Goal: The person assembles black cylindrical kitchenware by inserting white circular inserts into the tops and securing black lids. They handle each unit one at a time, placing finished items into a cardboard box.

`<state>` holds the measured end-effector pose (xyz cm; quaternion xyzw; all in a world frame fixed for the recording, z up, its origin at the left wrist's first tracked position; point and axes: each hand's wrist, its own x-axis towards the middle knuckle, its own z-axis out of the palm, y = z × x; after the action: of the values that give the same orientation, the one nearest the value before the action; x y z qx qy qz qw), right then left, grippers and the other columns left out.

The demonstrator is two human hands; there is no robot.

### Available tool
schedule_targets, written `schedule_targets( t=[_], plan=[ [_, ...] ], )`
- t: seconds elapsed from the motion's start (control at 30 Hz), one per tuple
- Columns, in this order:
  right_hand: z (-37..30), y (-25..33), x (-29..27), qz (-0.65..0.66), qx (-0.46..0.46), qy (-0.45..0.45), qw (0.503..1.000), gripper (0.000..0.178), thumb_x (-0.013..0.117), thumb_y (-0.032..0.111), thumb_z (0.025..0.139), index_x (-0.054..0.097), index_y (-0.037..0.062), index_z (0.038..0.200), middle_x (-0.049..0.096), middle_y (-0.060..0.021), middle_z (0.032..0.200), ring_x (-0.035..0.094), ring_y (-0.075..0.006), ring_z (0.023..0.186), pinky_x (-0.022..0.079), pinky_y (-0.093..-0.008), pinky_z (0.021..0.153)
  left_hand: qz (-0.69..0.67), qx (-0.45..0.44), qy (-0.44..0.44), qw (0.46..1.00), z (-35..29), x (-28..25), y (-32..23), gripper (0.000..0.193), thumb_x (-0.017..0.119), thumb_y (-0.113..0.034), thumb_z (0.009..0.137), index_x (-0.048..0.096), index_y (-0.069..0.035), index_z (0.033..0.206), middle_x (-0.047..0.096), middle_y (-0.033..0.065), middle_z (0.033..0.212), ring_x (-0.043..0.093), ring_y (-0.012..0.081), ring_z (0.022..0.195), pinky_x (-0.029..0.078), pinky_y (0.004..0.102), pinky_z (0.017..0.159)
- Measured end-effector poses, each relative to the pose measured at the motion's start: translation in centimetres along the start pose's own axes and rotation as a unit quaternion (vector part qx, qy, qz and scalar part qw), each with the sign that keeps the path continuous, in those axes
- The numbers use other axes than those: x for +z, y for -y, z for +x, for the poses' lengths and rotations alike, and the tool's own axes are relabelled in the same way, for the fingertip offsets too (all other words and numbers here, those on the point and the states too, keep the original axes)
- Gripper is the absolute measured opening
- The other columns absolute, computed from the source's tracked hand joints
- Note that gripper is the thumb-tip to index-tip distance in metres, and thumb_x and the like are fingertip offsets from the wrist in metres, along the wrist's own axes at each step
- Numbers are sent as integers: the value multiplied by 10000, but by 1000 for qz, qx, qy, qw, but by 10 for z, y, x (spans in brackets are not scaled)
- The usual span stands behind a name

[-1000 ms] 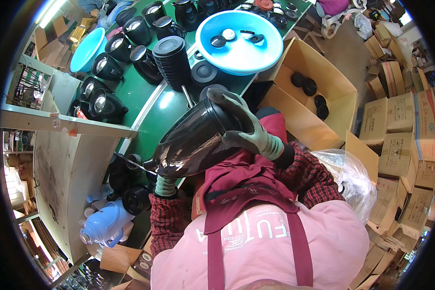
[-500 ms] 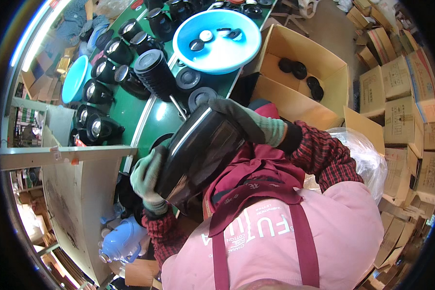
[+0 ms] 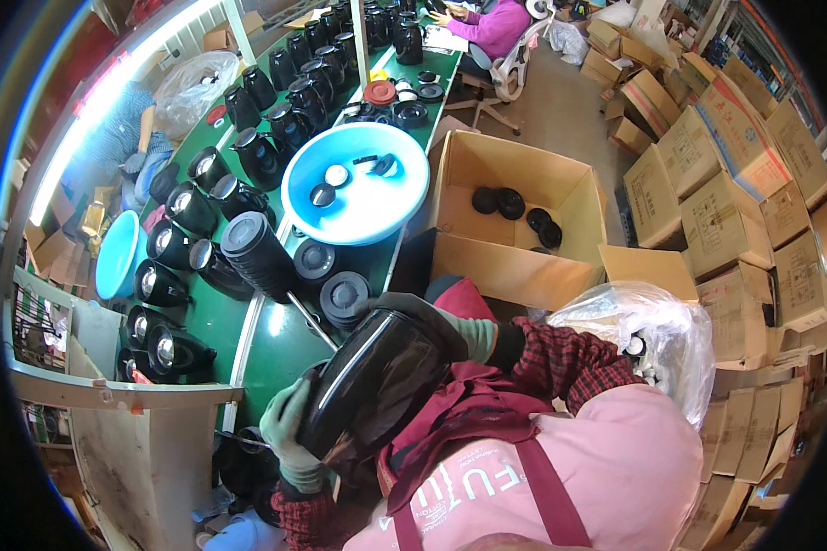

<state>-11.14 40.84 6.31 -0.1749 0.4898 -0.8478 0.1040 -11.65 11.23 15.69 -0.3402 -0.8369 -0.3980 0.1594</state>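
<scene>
A large glossy black jug body lies tilted across my lap, between my two gloved hands. My left hand wraps round its lower left end, fingers bent. At the upper right end my right hand grips the rim, its dark palm side against the jug. From behind the jug a thin metal rod slants up toward the table; its lower end is hidden. Just beyond stand a stack of round black lids and two loose black lids, one of them the ribbed lid.
The green table carries several black jugs and a light-blue basin with small parts. An open carton with black round parts stands right, near a clear plastic bag. Stacked cartons line the right. Another person sits far off.
The view has swung upward, showing more of the table and the far person. My hands keep hold of the jug, which sits lower in the picture.
</scene>
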Motion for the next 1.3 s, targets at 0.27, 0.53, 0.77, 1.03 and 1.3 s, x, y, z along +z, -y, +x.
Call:
schedule_targets(
  t=[0.27, 0.53, 0.77, 1.03, 1.3],
  plan=[
    [2, 14, 29, -190, -155, -104, 964, 699, 487, 537, 1041, 386, 40, 1523, 623, -125, 1280, 608, -199, 1199, 453, -351, 1061, -210, -109, -109, 965, -13, 30, -10, 424, 765, -212, 807, 722, 40, 1145, 734, 182, 1093, 718, 281, 938, 564, 378, 843],
    [-14, 21, -12, 159, 115, -116, 974, 572, 478, 374, 1083, 350, 74, 1552, 562, -105, 1419, 584, -200, 1237, 446, -369, 1100, -57, -112, 82, 989, 6, 9, -29, 529, 817, -154, 708, 706, 51, 1183, 724, 183, 1099, 724, 296, 955, 556, 357, 858],
    [-23, 18, 15, 112, 73, -68, 989, 631, 474, 410, 1073, 305, 47, 1560, 471, -109, 1506, 488, -218, 1361, 349, -359, 1181, -47, -45, 18, 998, 4, 10, -20, 517, 808, -156, 717, 709, 44, 1184, 728, 174, 1083, 726, 283, 959, 557, 353, 852],
    [-17, 31, 37, 22, -51, -84, 995, 493, 434, 258, 1097, 362, 35, 1531, 408, -118, 1542, 406, -214, 1421, 320, -348, 1187, 15, -74, 66, 995, -94, 32, 66, 482, 786, -144, 764, 707, 22, 1210, 720, 184, 1179, 709, 314, 1041, 546, 371, 924],
    [-14, 38, 32, -49, -1, -129, 990, 564, 473, 294, 1078, 308, 56, 1563, 359, -132, 1584, 397, -240, 1427, 286, -365, 1191, -38, -69, 102, 992, -19, 8, 0, 615, 756, -274, 861, 575, 3, 1379, 637, 198, 1330, 635, 317, 1177, 491, 405, 1012]
  ],
)
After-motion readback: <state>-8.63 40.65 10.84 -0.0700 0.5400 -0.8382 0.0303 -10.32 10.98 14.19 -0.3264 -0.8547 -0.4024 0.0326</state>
